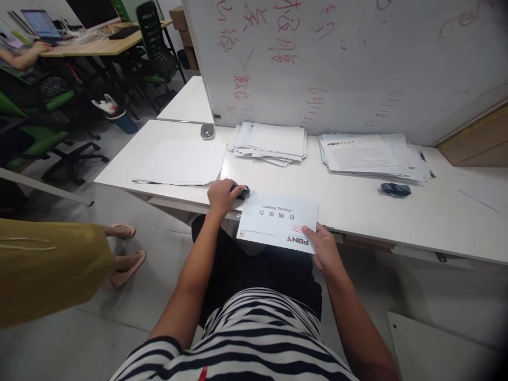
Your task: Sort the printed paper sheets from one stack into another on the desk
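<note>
My left hand (221, 197) is closed over a small black stapler (242, 191) at the near edge of the white table (357, 206). The stapler sits at the far left corner of a printed report (278, 219), which lies upside down to me and hangs a little over the table edge. My right hand (323, 247) pinches the report's near right corner, by the red logo.
Two paper stacks (273, 142) (365, 154) lie at the back against a whiteboard (337, 58). Loose sheets (184, 163) lie left, a grey mouse (207, 130) behind them, a dark stapler-like object (396, 189) right. A person in yellow (51, 264) stands left; another sits at a far desk (24, 55).
</note>
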Demonstrator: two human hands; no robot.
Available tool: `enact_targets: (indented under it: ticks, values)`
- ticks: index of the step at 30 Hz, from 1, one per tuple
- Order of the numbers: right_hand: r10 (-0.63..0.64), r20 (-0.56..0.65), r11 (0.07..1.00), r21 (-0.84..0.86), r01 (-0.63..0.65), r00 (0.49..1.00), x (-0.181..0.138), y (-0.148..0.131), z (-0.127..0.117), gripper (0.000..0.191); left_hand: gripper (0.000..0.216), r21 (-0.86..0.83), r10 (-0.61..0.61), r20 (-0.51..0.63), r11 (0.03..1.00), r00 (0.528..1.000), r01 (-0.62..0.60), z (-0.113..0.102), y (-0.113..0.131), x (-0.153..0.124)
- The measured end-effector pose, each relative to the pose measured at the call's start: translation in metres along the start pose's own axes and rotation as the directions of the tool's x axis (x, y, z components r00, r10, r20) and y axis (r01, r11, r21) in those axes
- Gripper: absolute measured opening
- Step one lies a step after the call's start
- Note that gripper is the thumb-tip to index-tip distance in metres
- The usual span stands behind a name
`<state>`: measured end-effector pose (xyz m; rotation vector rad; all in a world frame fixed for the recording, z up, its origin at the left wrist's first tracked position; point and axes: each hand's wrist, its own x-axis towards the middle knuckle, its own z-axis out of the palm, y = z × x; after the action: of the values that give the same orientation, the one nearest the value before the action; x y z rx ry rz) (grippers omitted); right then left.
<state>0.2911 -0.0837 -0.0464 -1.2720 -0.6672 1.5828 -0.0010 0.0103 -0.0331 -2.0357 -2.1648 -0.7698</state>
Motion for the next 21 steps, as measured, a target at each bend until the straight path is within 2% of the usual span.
enact_targets:
  ticks: [9,16,21]
  values:
    - [0.019,0.018,0.999,-0.032,-0.019,1.000,0.001,-0.004,0.007,0.051,0.044,-0.036,0.008,-0.008,0.999,1.000,-0.008,-0.002,0.003,-0.002]
    - [0.011,0.039,0.998,-0.059,-0.008,0.999,0.004,-0.003,0.005,0.046,0.036,0.044,-0.009,-0.070,0.999,0.998,0.012,0.000,0.011,-0.003]
    - [0.029,0.012,0.998,-0.060,-0.028,1.000,0.006,-0.006,0.005,0.043,0.025,0.010,-0.005,-0.022,1.000,1.000,0.005,-0.005,0.016,-0.005]
